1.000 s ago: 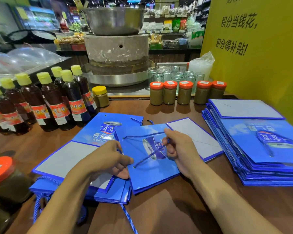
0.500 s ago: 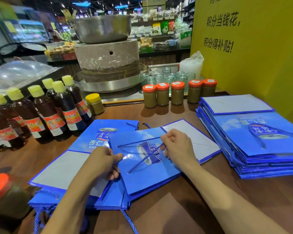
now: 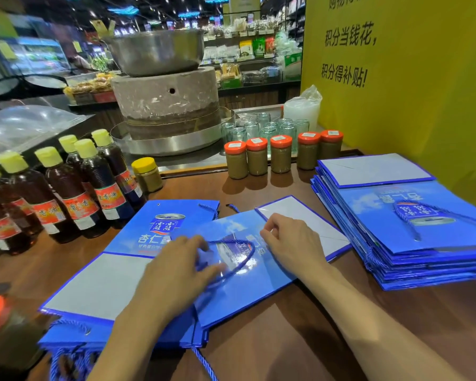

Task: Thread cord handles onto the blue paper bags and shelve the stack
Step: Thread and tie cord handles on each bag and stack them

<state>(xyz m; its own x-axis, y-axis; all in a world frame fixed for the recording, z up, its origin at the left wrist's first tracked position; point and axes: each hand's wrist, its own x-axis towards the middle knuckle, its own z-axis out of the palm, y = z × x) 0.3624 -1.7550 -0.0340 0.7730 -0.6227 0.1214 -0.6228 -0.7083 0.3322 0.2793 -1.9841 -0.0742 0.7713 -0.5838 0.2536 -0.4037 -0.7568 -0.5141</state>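
The cord (image 3: 248, 261) was pulled taut in straight lines between the two hands half a second ago. It now lies slack, a curved loop on the face of the bag (image 3: 259, 287). The left hand (image 3: 176, 279) has slid in from the bag's edge and rests on it, fingers spread fairly straight over the near end of the loop, though motion blurs them. The right hand (image 3: 294, 243) has shifted toward the white fold at the bag's far end. Its fingers are curled narrow, but I cannot tell whether they pinch the cord or only the paper.

My reading is that this handle is through and being laid flat, so the bag looks about ready to move on.

The bag lies mid-bench, overlapping a pile (image 3: 102, 281) of flat bags on the left. To the right is a neat stack (image 3: 412, 243) whose cords hang out at its near corner, likely the finished ones. With the pile that thick, plenty of threading probably remains, and no shelf is in view.

The bench (image 3: 300, 347) is crowded. Oil bottles (image 3: 77, 199) stand just behind the pile, and a row of orange-lidded jars (image 3: 280, 158) stands behind the bag. A loose cord (image 3: 204, 362) trails off the near edge under the left arm. Sliding the bag right passes free of the jars. The trailing cord could snag a sleeve or drag the pile.
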